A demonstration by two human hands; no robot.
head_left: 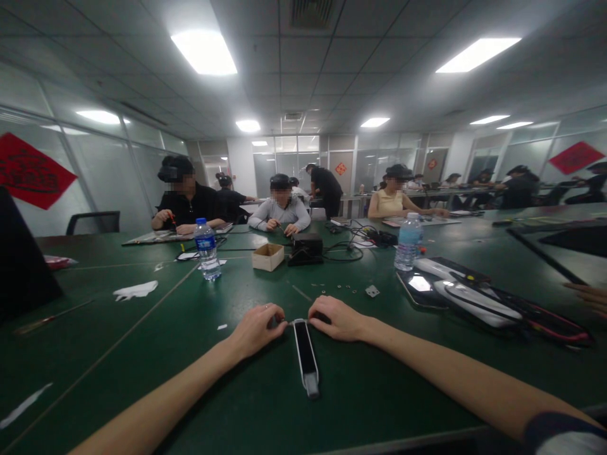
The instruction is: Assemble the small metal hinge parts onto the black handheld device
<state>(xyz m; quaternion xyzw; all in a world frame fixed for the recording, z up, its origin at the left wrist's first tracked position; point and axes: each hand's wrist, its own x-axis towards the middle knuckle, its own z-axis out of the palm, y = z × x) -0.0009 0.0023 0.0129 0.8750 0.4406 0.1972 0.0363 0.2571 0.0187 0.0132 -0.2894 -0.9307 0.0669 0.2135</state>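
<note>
A long narrow black part with a pale edge and a grey end piece [306,355] lies on the green table [142,354], pointing toward me. My left hand [258,328] rests at the left of its far end, fingers curled in a pinch. My right hand [337,317] sits at the right of the same end, fingers curled down against it. What the fingertips grip is too small to make out. Several small washers and a little metal plate [372,291] lie just beyond my hands.
Two water bottles [207,249] [408,241], a small cardboard box [268,256], a black device with cables [307,248], and a phone [420,284] beside white and black parts [474,302]. Several people sit working across the table. Another person's fingers [590,296] show at right.
</note>
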